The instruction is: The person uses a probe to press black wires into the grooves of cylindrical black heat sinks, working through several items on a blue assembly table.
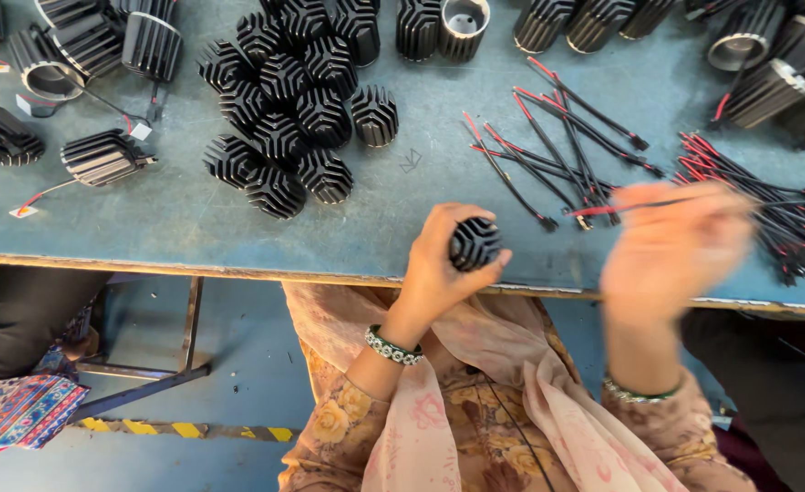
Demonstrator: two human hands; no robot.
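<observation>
Head view:
Left hand: your left hand (439, 264) is clamped around a black finned heat sink (474, 243), at the near edge of the table (193, 219), fingers curled over the top and thumb underneath. A beaded bracelet (393, 346) sits on that wrist.
Right hand: your right hand (674, 248) is blurred by motion; it pinches a red-and-black wire (639, 206) that runs out to both sides at about 12 o'clock of the hand. You cannot tell how tightly the fingers close.
Heat sink: it is lifted at the table edge, just left of the wire's near end, not touching it.
Loose wires: a fan of loose wires (557, 146) lies on the table at 12 o'clock from the heat sink.
Bundle: a thicker wire bundle (767, 200) lies at 3 o'clock, just beside your right hand.
Cluster: a cluster of heat sinks (293, 100) stands end-up at 10 o'clock of your left hand, well apart from it.
Far left: wired sinks (102, 157) lie on their sides at 9 o'clock.
Far edge: larger cylinders (767, 87) line the top right.
</observation>
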